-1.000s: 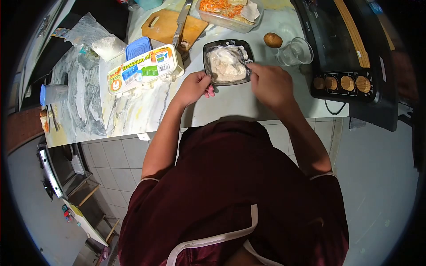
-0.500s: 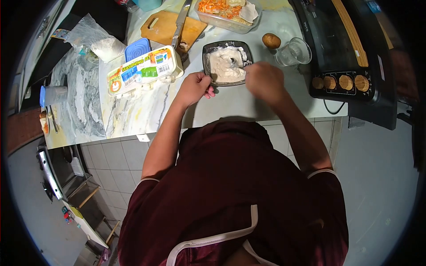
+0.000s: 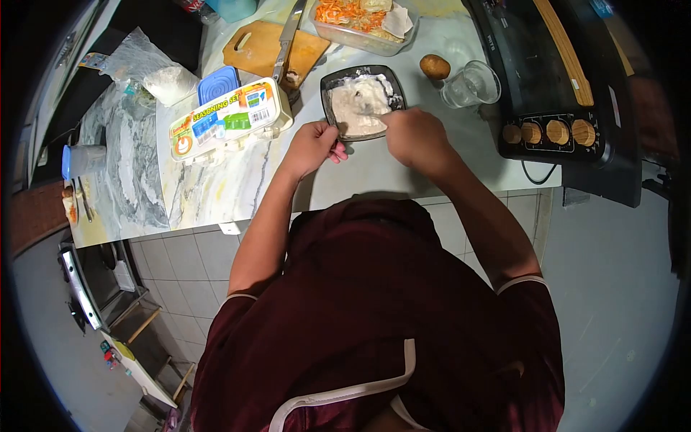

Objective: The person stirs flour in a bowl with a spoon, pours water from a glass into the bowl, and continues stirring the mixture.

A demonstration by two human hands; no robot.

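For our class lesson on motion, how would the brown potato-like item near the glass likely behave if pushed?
The potato-like item would probably roll, since its sides are rounded. Being slightly oblong, it might wobble off course. The glass is close, so it may bump that.

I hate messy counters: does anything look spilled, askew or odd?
No clear spill or damage. Slightly careless: the knife lies across the cutting board, its blade jutting past the edge. Pale mix is smeared up the inner wall of the dark bowl.
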